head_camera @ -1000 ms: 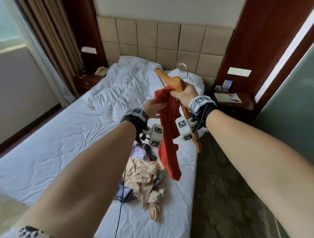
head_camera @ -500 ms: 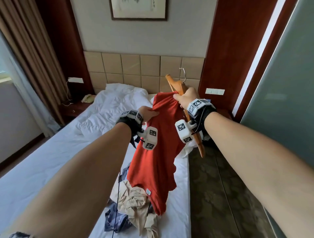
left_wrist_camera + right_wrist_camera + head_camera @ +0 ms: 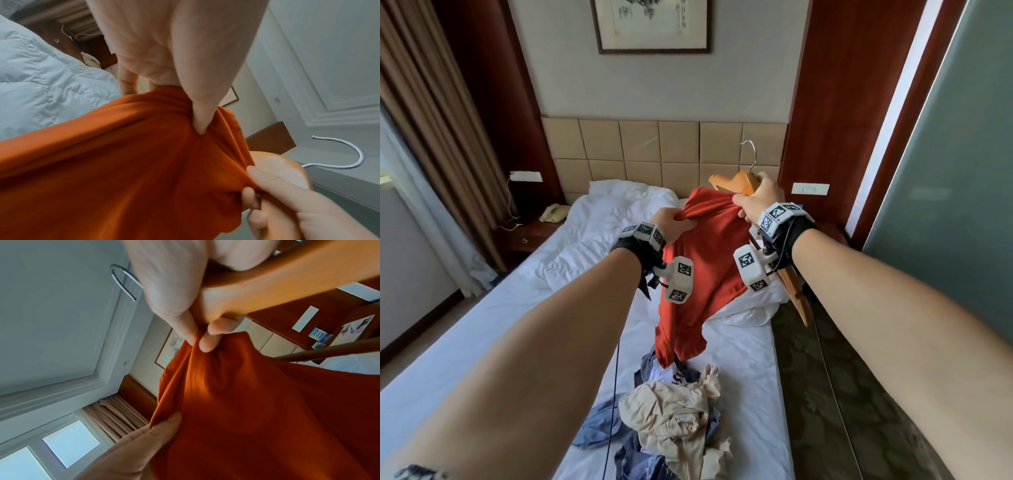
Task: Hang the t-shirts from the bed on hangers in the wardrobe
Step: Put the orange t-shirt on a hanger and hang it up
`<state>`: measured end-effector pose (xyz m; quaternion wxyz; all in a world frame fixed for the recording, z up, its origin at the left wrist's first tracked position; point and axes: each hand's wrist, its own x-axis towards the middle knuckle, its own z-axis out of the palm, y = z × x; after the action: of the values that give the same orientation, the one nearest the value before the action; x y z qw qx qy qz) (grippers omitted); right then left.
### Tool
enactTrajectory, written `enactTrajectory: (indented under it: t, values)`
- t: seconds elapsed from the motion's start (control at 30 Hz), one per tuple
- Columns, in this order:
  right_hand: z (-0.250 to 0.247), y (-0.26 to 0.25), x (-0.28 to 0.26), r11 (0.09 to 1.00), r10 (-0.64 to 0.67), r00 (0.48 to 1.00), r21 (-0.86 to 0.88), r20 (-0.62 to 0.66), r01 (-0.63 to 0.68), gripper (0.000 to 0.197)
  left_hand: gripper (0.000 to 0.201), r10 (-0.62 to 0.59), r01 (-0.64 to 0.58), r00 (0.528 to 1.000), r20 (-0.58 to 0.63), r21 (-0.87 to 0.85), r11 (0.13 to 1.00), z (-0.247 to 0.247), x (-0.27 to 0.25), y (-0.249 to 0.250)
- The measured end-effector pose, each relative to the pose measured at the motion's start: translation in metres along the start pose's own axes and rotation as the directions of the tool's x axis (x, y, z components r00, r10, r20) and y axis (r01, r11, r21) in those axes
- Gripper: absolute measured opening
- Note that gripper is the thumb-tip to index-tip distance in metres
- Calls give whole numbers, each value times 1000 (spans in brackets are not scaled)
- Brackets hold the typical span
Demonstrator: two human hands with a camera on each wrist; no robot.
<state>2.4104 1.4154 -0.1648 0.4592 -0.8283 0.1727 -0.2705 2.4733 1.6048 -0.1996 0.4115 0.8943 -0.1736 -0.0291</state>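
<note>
Two hands are raised above the bed (image 3: 482, 329). Red t-shirt (image 3: 709, 253) fabric is pinched by the left hand (image 3: 671, 222); shirt and wooden hanger (image 3: 739, 180) are gripped together by the right hand (image 3: 760, 198).

place: hotel-style bedroom | cues: bed (image 3: 482, 325), padded headboard (image 3: 664, 150), bedside phone (image 3: 554, 213), curtains (image 3: 431, 137)

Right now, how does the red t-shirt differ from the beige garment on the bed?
The red t-shirt is held up by both the left hand and right hand, partly spread; the beige garment lies crumpled on the bed, untouched. The red one is beside the wooden hanger; the beige sits on blue clothes. Neither is hung yet.
</note>
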Motion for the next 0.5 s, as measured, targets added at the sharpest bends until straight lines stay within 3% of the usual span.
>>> enactTrajectory:
  t: [0.13, 0.27, 0.4, 0.5]
  values:
    - [20, -7, 2, 1000, 2, 1000, -8, 18, -1, 42, 20, -101, 105, 994, 37, -126, 987, -11, 10, -4]
    - [36, -9, 1, 999, 1, 992, -39, 124, 3, 43, 19, -241, 264, 964, 114, -524, 810, -24, 17, -5]
    - [53, -6, 3, 996, -6, 975, -89, 224, 27, 46, 36, -238, 257, 965, 111, -590, 766, -35, 26, -8]
    - [60, -10, -1, 994, 8, 941, -105, 339, 29, 50, 21, -179, 193, 980, 88, -644, 740, -38, 22, -4]
